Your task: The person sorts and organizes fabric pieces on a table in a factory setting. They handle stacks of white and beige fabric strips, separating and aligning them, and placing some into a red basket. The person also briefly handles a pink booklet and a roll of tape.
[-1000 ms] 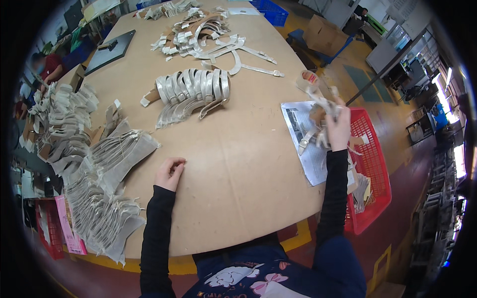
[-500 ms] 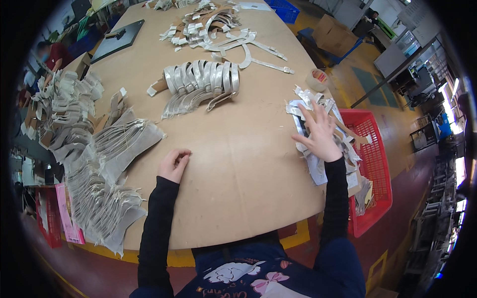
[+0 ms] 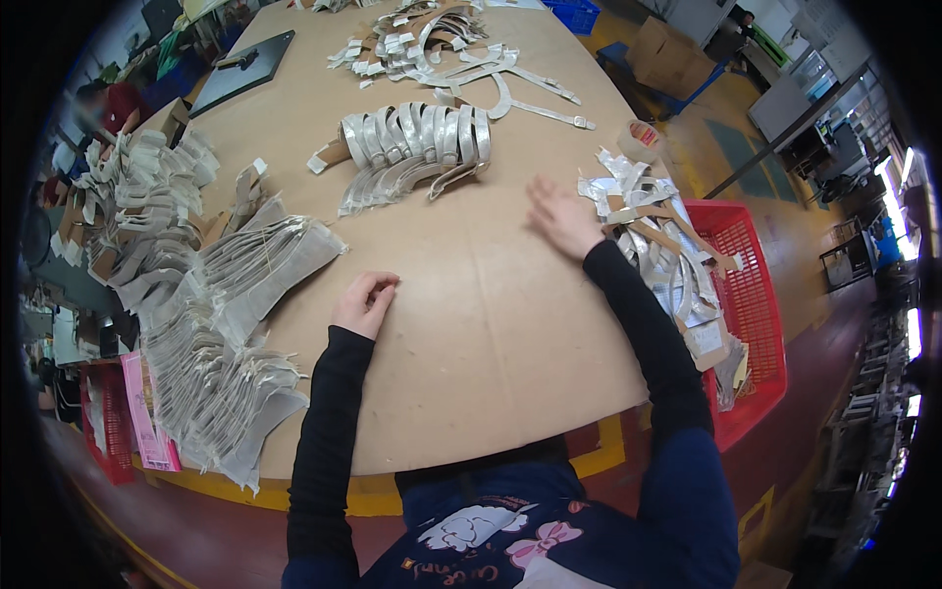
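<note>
- Apparently for order, grey strips (image 3: 211,294) overlap along the table's (image 3: 471,383) left edge;
- left hand (image 3: 365,305) curled, inward from the near edge; cannot tell if gripping;
- silver straps (image 3: 412,137) nest in a row farther in, seemingly bracing one another;
- right hand (image 3: 563,218) open, seemingly empty, beside the strap pile (image 3: 670,260) at the right edge, perhaps kept within reach.

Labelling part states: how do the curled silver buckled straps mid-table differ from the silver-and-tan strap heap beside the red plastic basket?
Arrangement: the curled silver straps form an even row; the strap heap is tangled.
Colour: the straps look mostly silver; the heap shows more tan.
Place: the straps lie centrally on the table; the heap, by its right edge.
Shared: silver strapping.
</note>
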